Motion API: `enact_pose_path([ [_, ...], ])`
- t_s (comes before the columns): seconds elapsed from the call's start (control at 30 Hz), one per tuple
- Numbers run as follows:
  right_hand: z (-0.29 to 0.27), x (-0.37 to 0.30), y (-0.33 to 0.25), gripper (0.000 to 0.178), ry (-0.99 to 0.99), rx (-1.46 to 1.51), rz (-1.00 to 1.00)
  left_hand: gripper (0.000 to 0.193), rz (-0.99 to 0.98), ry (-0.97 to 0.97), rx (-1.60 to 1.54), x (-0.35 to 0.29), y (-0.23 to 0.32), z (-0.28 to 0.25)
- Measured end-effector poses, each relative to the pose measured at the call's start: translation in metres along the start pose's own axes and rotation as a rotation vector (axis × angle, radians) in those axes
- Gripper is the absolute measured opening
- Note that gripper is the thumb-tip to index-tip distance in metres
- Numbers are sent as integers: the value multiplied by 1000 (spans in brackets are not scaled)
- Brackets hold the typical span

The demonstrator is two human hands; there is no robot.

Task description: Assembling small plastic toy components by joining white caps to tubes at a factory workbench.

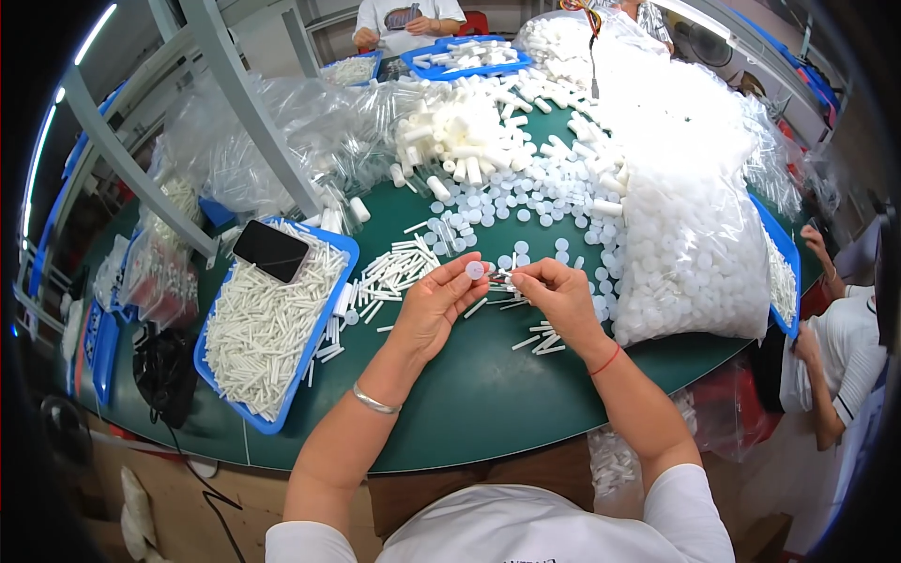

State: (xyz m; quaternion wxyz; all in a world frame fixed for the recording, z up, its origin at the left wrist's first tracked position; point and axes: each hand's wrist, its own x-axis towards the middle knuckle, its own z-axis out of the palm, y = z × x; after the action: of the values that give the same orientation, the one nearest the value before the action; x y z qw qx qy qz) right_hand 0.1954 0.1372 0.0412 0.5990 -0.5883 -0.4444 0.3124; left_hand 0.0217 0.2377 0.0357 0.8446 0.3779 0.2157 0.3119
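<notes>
Left hand (434, 305) fingers pinch a white cap (476, 270), right hand (556, 298) fingers pinch a thin stick; blue tray (330, 310) holds white sticks.

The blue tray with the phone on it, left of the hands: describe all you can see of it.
The blue tray is a shallow rectangular plastic bin with a raised rim, lying at an angle on the green table. It is heaped with thin white sticks. A dark phone lies screen-up on the sticks at its far end. Neither hand touches it.
</notes>
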Motion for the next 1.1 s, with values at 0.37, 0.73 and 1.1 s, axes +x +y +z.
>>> enact_pose_path([
  [0.37, -2, 0, 0, 22, -6, -63, 39, 35, 50, -4, 44, 1, -6, -2],
  [0.73, 0, 1, 4, 15, 22, -87, -28, 34, 126, 23, 268, -3, -11, 1],
  [1.1, 3, -1, 5, 7, -50, -418, -493, 27, -49, 65, 255, -6, -10, 5],
])
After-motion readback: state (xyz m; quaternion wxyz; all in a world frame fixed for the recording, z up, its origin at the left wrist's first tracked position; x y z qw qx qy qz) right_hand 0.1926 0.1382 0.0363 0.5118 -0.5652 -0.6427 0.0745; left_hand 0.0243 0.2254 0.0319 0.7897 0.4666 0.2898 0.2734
